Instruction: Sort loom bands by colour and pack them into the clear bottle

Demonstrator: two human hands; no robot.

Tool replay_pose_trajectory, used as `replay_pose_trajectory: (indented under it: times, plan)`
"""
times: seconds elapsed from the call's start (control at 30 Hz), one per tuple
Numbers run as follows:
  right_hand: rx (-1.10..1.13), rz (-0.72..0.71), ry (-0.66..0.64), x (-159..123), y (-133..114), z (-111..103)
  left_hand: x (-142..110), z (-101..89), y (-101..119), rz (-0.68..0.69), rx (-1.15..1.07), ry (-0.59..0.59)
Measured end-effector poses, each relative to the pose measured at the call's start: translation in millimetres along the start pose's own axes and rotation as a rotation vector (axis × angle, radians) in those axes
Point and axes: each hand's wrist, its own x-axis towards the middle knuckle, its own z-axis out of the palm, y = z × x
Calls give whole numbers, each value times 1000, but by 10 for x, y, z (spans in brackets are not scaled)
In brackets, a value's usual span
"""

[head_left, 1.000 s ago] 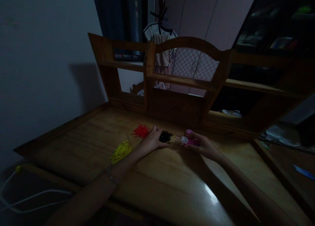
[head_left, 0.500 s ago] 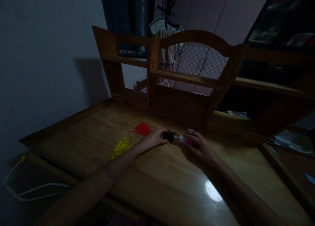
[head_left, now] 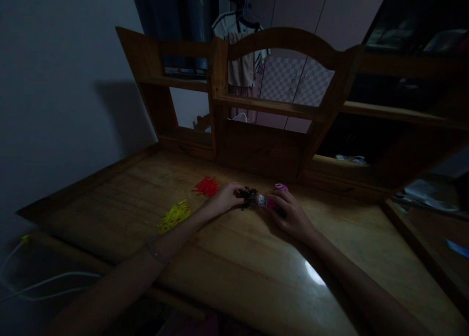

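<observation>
On a wooden desk (head_left: 234, 258) in dim light, my left hand (head_left: 226, 199) is closed around a clump of small black bands (head_left: 249, 196). Close beside it, my right hand (head_left: 289, 214) grips a small pink and clear container (head_left: 269, 201) lying on its side, its mouth against the black clump. A small pink lid (head_left: 281, 186) lies just behind my right hand. A red pile of bands (head_left: 206, 186) and a yellow pile of bands (head_left: 173, 215) lie to the left of my left hand.
A wooden shelf unit (head_left: 271, 106) stands along the back of the desk. White cables (head_left: 36, 282) hang off the left edge. Papers (head_left: 421, 192) lie on a surface at the right. A wall rises at the left.
The two hands have come closer together, and the black clump now sits against the container's mouth. The view shifted slightly.
</observation>
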Motion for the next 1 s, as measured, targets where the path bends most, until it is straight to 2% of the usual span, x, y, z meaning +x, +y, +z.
replay_pose_trajectory:
  times: [0.27,0.53,0.7,1.0]
  plan:
    - [7,38,28,-23,12,-3,-1,18,112,-202,-467,-4]
    - [14,83,55,-34,-5,-42,13,-39,143,-261,-608,17]
    - [13,70,76,-34,-45,-49,0,-40,180,-276,-623,63]
    - [-25,-15,128,-55,-62,-16,19,-60,212,-178,-443,134]
